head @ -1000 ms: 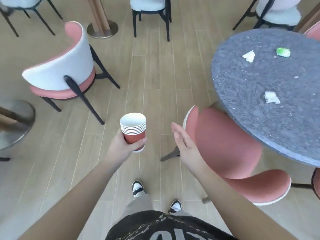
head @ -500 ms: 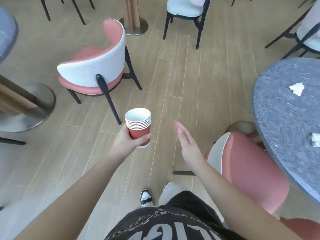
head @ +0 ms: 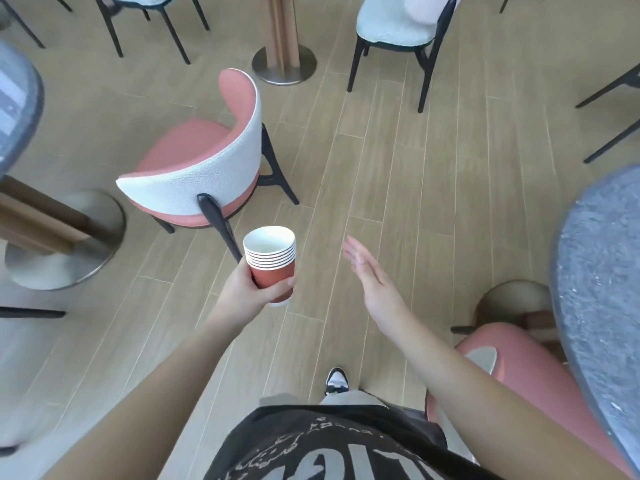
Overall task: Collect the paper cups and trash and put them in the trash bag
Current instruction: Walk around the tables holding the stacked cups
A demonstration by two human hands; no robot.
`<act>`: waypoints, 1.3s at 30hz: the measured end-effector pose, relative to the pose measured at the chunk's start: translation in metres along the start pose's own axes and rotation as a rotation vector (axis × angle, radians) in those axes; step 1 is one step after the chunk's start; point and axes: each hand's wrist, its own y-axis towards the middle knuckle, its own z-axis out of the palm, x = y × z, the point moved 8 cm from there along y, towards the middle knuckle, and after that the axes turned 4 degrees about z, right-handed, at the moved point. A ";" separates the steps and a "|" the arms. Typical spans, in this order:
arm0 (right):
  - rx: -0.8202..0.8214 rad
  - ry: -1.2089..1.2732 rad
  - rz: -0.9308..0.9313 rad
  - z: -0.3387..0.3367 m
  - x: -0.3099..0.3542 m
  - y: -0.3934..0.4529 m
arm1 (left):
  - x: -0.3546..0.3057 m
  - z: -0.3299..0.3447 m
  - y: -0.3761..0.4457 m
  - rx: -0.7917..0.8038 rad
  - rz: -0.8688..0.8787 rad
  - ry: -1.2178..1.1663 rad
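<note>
The floor [head: 398,161] is pale wood-look plank, running away from the person, with an open lane straight ahead between the seating. A grey speckled tabletop [head: 602,306] curves in at the right edge; its rim lies well to the right of the right hand. A second grey tabletop [head: 17,98] cuts the left edge, above a round metal base [head: 65,237]. A pink chair [head: 194,174] with a white back stands ahead on the left, its rear leg just behind the cups. Another pink chair [head: 519,393] sits low right, tucked against the right tabletop. Pale blue chairs [head: 398,26] and a column base [head: 284,64] line the far side.

The left hand [head: 249,292] grips a stack of red paper cups [head: 272,261], upright, held over the floor at centre. The right hand [head: 370,275] is empty, fingers straight and together, apart from the cups.
</note>
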 end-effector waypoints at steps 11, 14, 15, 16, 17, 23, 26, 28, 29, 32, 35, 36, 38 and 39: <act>0.014 -0.007 0.021 0.000 0.046 0.126 | -0.027 -0.026 0.132 0.037 0.020 0.007; -0.047 -0.021 0.008 0.000 0.066 0.160 | -0.044 -0.032 0.172 0.088 0.052 0.028; -0.061 -0.023 0.012 0.001 0.071 0.169 | -0.052 -0.031 0.185 0.108 0.072 0.046; -0.065 -0.028 0.027 0.001 0.074 0.177 | -0.059 -0.029 0.196 0.127 0.089 0.060; -0.067 -0.033 0.038 0.000 0.076 0.184 | -0.067 -0.027 0.207 0.143 0.102 0.064; -0.137 0.024 0.027 -0.030 0.102 0.237 | -0.090 -0.012 0.281 0.182 0.076 0.058; -0.156 0.050 0.023 -0.050 0.117 0.272 | -0.103 -0.005 0.319 0.174 0.057 0.060; -0.164 0.071 0.015 -0.066 0.126 0.297 | -0.114 0.002 0.345 0.169 0.044 0.053; -0.164 0.075 0.004 -0.074 0.130 0.309 | -0.120 0.006 0.357 0.165 0.040 0.053; -0.136 0.071 -0.025 -0.098 0.145 0.350 | -0.137 0.017 0.391 0.118 0.029 0.056; -0.063 0.030 -0.048 -0.118 0.160 0.387 | -0.155 0.025 0.424 0.065 0.012 0.062; -0.041 0.010 -0.055 -0.124 0.166 0.398 | -0.160 0.026 0.436 0.051 0.010 0.065; -0.026 0.003 -0.066 -0.136 0.177 0.421 | -0.172 0.025 0.460 0.024 0.011 0.066; -0.031 0.007 -0.075 -0.142 0.182 0.431 | -0.179 0.023 0.471 0.012 0.014 0.062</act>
